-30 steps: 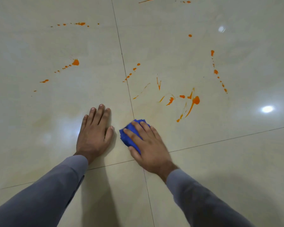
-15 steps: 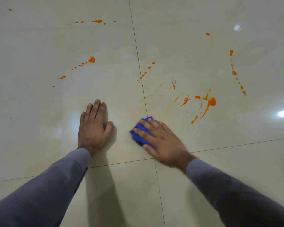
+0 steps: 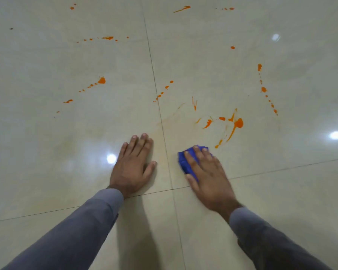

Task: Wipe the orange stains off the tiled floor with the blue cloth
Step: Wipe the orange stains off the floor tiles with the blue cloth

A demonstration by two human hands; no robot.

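My right hand (image 3: 207,172) presses the bunched blue cloth (image 3: 185,162) flat against the cream tiled floor (image 3: 47,152); only the cloth's left and far edges show past my fingers. Just beyond it lies the largest orange stain (image 3: 236,125), a blob with streaks trailing toward the cloth. More orange stains dot the floor: a splash with a droplet trail (image 3: 101,80) on the left tile, a short dotted line (image 3: 164,90) by the grout line, and a dotted trail (image 3: 265,90) at the right. My left hand (image 3: 134,164) rests palm down on the floor, fingers spread.
Dark grout lines (image 3: 156,90) cross between my hands. Further orange spatters (image 3: 107,38) lie along the far tiles. Bright light reflections (image 3: 336,135) shine on the glossy floor. A faint yellowish smear (image 3: 172,115) marks the tile near the central grout line.
My right hand has slid the blue cloth to the right, across the grout line and closer to the large orange stain. My left hand has stayed planted on the floor.
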